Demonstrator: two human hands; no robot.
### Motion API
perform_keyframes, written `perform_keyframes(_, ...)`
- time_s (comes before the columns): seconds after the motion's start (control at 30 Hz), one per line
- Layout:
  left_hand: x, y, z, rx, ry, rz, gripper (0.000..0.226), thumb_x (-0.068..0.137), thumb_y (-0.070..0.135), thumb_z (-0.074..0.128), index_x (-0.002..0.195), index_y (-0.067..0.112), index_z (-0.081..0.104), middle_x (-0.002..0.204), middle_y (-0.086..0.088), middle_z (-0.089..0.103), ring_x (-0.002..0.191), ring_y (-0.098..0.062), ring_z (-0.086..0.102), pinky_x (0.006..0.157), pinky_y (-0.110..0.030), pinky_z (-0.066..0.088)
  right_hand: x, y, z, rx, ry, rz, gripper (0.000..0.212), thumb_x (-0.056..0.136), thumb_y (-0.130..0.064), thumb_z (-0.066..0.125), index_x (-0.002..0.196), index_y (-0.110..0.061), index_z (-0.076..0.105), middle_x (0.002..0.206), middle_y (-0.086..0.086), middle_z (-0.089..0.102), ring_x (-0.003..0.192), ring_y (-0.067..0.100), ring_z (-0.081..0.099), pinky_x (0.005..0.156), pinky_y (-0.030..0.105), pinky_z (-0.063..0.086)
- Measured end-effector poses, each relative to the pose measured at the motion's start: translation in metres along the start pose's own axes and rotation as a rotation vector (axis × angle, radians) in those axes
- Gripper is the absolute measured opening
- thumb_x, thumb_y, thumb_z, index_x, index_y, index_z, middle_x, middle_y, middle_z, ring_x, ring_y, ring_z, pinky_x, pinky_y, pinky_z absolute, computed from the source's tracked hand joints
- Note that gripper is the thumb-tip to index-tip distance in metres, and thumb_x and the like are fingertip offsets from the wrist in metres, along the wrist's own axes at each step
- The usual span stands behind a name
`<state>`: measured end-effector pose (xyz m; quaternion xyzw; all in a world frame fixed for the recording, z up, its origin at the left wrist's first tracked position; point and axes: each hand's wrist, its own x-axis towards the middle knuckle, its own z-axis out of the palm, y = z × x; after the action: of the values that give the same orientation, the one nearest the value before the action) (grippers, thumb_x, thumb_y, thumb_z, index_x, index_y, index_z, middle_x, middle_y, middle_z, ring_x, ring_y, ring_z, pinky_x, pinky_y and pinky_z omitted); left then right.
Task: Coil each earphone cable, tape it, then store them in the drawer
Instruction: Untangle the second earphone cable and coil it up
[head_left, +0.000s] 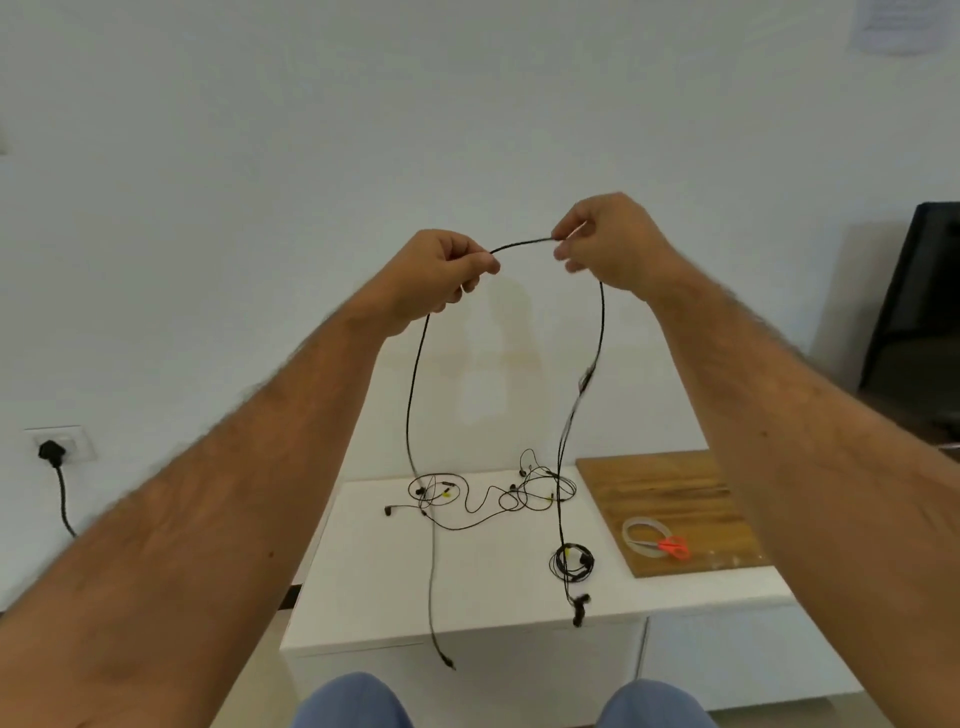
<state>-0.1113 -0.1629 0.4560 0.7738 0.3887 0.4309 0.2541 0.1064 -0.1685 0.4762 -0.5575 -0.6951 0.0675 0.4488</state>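
High above the white bench (395, 582), the left hand (441, 275) and right hand (608, 244) each pinch a thin black earphone cable (524, 243), its ends hanging down. To coil neatly, I would judge, feed even loops into one hand, keeping slack untwisted. Below lie tangled black earphones (483, 499), one coiled set (571, 561), and a wooden board (670, 504) with clear tape roll (631, 530) and orange-handled scissors (672, 546), against a pale wall (311, 130).

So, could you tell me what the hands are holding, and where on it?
Both hands pinch one earphone cable mid-length; its ends hang down.
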Motion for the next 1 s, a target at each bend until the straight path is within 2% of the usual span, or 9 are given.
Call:
perform_keyframes(0.13,0.004,0.024,0.010,0.122,-0.039,0.074,0.021,0.093,0.021,0.058,0.091,0.005,0.072,0.064,0.003,0.056,0.048,-0.001,0.044,0.045,-0.012,0.034,-0.022,-0.012,0.001,0.252,-0.447,0.053,0.040,0.089,-0.014,0.065,0.126,-0.021,0.053,0.105,0.003,0.074,0.095,0.018,0.072,0.087,0.038,0.047)
perform_keyframes(0.23,0.005,0.027,0.018,0.204,-0.103,0.077,0.023,0.093,0.021,0.058,0.084,0.003,0.070,0.060,0.003,0.054,0.045,-0.001,0.043,0.043,-0.014,0.035,-0.029,-0.017,0.008,0.315,-0.595,0.004,0.036,0.091,-0.020,0.067,0.124,-0.015,0.054,0.086,0.004,0.070,0.077,0.022,0.068,0.083,0.041,0.052)
perform_keyframes(0.4,-0.001,0.016,0.010,0.174,-0.225,-0.043,0.031,0.096,0.036,0.055,0.085,0.011,0.069,0.062,0.004,0.049,0.051,-0.009,0.040,0.047,-0.020,0.035,-0.028,-0.013,0.000,0.118,-0.382,-0.086,0.012,0.089,-0.018,0.068,0.099,-0.013,0.071,0.049,-0.008,0.044,0.051,0.014,0.040,0.050,0.029,0.043)
perform_keyframes(0.53,-0.008,0.005,-0.004,0.049,-0.268,-0.117,0.031,0.099,0.034,0.050,0.092,0.011,0.069,0.059,0.007,0.040,0.049,-0.009,0.032,0.047,-0.020,0.030,-0.020,0.002,-0.015,0.176,-0.072,-0.079,0.013,0.091,-0.016,0.064,0.088,-0.007,0.071,0.058,-0.002,0.045,0.047,0.009,0.044,0.052,0.026,0.048)
perform_keyframes(0.63,-0.009,0.002,-0.009,-0.017,-0.250,-0.119,0.030,0.100,0.031,0.047,0.093,0.011,0.068,0.060,0.006,0.036,0.049,-0.010,0.028,0.046,-0.019,0.025,-0.017,0.018,-0.013,0.280,0.143,0.026,0.013,0.090,-0.011,0.061,0.078,-0.009,0.066,0.068,0.005,0.062,0.055,0.014,0.062,0.058,0.026,0.048)
perform_keyframes(0.73,-0.006,0.010,-0.007,-0.026,-0.225,-0.100,0.030,0.101,0.030,0.045,0.093,0.011,0.068,0.058,0.007,0.038,0.048,-0.009,0.029,0.046,-0.019,0.025,-0.022,0.019,-0.002,0.307,0.000,0.098,0.012,0.084,-0.009,0.064,0.093,-0.017,0.066,0.095,0.012,0.072,0.082,0.018,0.069,0.066,0.023,0.047)
perform_keyframes(0.83,0.000,0.022,0.003,0.063,-0.257,-0.073,0.032,0.100,0.032,0.047,0.086,0.013,0.069,0.056,0.009,0.043,0.047,-0.007,0.033,0.045,-0.018,0.028,-0.028,0.006,0.007,0.458,-0.292,0.059,0.049,0.072,-0.022,0.064,0.120,-0.028,0.057,0.115,0.002,0.070,0.108,0.015,0.064,0.091,0.034,0.045)
perform_keyframes(0.9,0.002,0.025,0.010,0.114,-0.275,-0.051,0.033,0.099,0.032,0.048,0.076,0.015,0.064,0.058,0.007,0.046,0.048,-0.007,0.035,0.045,-0.019,0.030,-0.031,-0.004,0.013,0.471,-0.479,0.005,0.055,0.079,-0.029,0.066,0.130,-0.025,0.050,0.106,0.001,0.073,0.097,0.018,0.069,0.093,0.037,0.048)
perform_keyframes(1.0,0.004,0.025,0.012,0.134,-0.282,-0.066,0.033,0.099,0.031,0.048,0.076,0.016,0.065,0.054,0.009,0.047,0.048,-0.008,0.036,0.046,-0.020,0.034,-0.032,-0.012,0.017,0.262,-0.526,-0.087,0.036,0.086,-0.027,0.072,0.118,-0.017,0.060,0.064,-0.004,0.060,0.062,0.015,0.055,0.068,0.032,0.054)
